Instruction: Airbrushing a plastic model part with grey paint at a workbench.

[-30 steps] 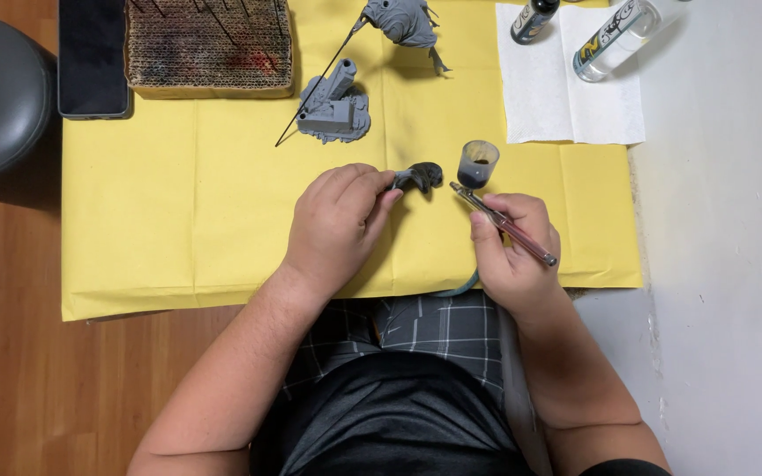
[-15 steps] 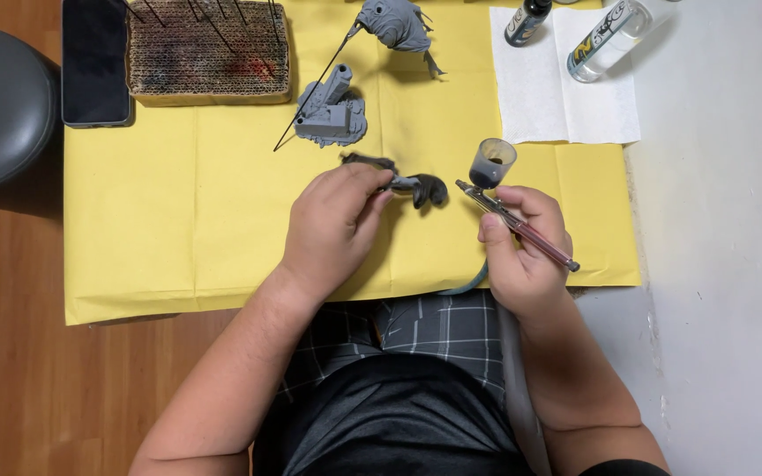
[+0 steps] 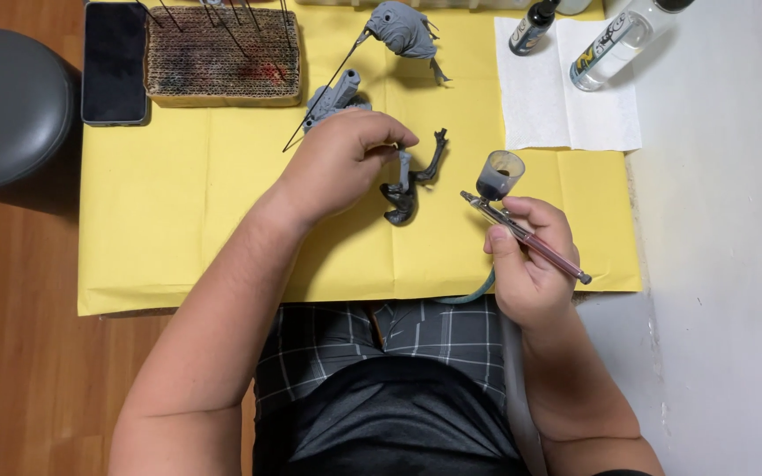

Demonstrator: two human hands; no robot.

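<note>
Left hand (image 3: 341, 163) had lifted the dark grey model part (image 3: 407, 181) farther up over the yellow paper (image 3: 178, 220), fingers pinching it. Right hand (image 3: 526, 256), fingers closed around the airbrush (image 3: 518, 229), held just right of it, nozzle now facing the turned part.

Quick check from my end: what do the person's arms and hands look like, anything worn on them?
Both arms are bare along all that shows, with no gloves, watch or rings visible on the left hand or right hand. A dark sleeve edge just shows at the right arm's bottom.

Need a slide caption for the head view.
Left hand holds dark model part; right hand aims airbrush.
</note>
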